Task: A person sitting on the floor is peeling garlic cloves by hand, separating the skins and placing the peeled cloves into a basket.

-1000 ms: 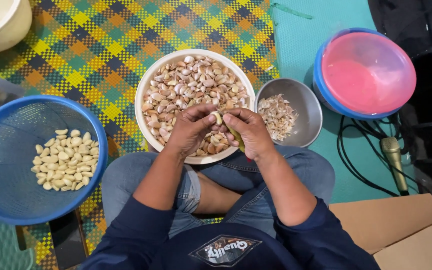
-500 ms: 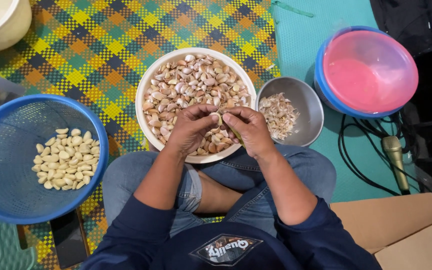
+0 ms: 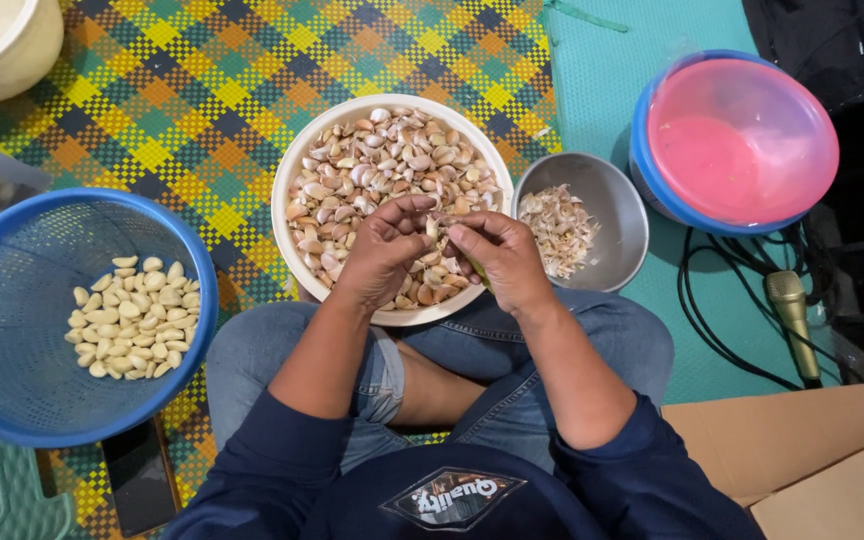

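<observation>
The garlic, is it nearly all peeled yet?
Not nearly. A small pile of peeled cloves lies in the blue basket, skins in the metal bowl. Left hand and right hand hold one clove. The white bowl holds many unpeeled cloves.

Brown cardboard box (image 3: 812, 470) lay near right, dark phone with blank screen (image 3: 139, 477) near left, dark shirt patch (image 3: 450, 497) with pale lettering near centre.

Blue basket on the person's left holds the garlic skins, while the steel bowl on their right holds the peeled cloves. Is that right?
No, that is reversed. In the head view the blue basket holds the peeled cloves, and the steel bowl holds the garlic skins. The sides are as stated.
</observation>
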